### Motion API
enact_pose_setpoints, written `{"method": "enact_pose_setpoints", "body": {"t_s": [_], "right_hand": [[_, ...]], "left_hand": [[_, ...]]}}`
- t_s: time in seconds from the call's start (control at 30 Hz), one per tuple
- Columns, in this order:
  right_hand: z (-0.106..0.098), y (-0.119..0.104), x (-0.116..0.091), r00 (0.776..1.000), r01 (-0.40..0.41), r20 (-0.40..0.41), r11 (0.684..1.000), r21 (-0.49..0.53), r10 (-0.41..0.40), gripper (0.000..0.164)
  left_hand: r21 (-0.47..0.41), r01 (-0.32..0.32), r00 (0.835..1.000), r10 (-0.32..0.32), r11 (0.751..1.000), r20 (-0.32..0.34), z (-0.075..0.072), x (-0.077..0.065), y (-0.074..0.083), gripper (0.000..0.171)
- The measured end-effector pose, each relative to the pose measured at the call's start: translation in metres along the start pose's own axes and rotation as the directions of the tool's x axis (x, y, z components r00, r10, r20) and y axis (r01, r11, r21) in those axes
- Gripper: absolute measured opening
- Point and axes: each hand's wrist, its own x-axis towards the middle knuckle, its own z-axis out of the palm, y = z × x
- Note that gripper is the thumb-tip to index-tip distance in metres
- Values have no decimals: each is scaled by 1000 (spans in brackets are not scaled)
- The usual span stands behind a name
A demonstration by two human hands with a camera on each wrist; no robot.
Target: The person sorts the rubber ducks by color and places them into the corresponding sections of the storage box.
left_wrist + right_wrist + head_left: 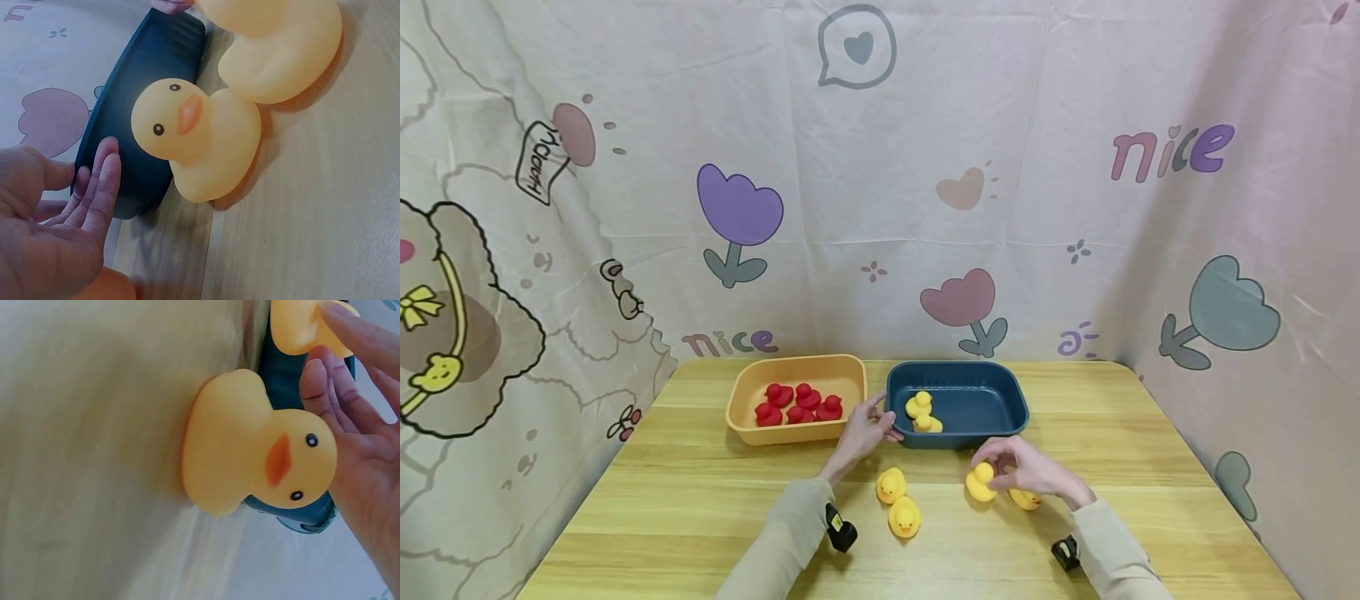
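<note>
My right hand (1026, 468) pinches a yellow rubber duck (981, 483) between thumb and fingers, in front of the dark blue bin (958, 440). In the right wrist view, that held duck (294, 328) is at the top, partly cut off. Another yellow duck (1027, 499) sits on the table under the right hand, mostly covered by it in the head view. At the blue bin's left end is my left hand (863, 429), its extended fingers (103, 187) against the bin's outer side. Two more yellow ducks (891, 486) stand on the table between the hands.
Inside the blue bin, two yellow ducks (919, 405) lie at its left end. An orange bin (752, 435) with several red ducks (801, 415) stands left of it. A printed cloth (865, 208) hangs behind the wooden table (685, 492).
</note>
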Motion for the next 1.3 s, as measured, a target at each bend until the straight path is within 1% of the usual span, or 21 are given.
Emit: {"method": "enact_pose_setpoints", "body": {"t_s": [0.27,0.5,0.6,0.77,0.87,1.03,1.13,1.3], "right_hand": [[-2,-4,4,998,-22,-53,998,61,25,32],[-4,-10,7,992,-75,-94,993,96,84,34],[-6,-11,10,989,-76,-121,993,86,87,31],[-9,-14,16,981,-58,-181,997,53,66,27],[-12,-16,21,976,-43,-213,998,41,51,26],[-17,-18,30,967,-12,-254,999,39,22,29],[-19,-18,35,961,-20,-275,999,35,29,29],[-24,-19,43,952,-64,-298,997,37,72,30]], "left_hand": [[-8,-15,1000,15,1000,-7,1,-2,2,57],[-12,-15,1000,15,1000,1,1,-1,2,57],[-9,-2,1000,2,1000,0,0,-1,1,57],[4,-3,1000,3,1000,0,0,-1,1,57],[7,0,1000,0,1000,-1,0,-1,1,57],[17,-12,1000,12,1000,5,0,0,1,57],[10,-7,1000,7,1000,4,0,0,1,57],[5,-10,1000,10,1000,2,0,0,2,56]]}}
